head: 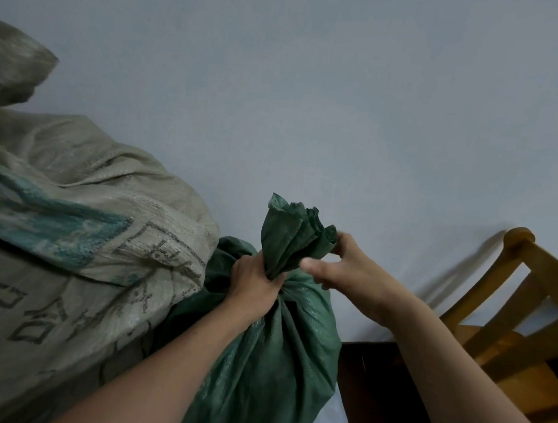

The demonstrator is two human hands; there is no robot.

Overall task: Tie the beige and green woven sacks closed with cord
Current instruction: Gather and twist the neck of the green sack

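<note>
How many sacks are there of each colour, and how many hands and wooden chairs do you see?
green sack: 1
beige sack: 1
hands: 2, the left hand and the right hand
wooden chair: 1
Total: 5

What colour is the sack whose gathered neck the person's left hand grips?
Dark green; the sack shows best in the head view.

Single head-worn wide-angle view, looking forward and slightly down, close over the green sack [270, 348] toward the wall [351, 98].
</note>
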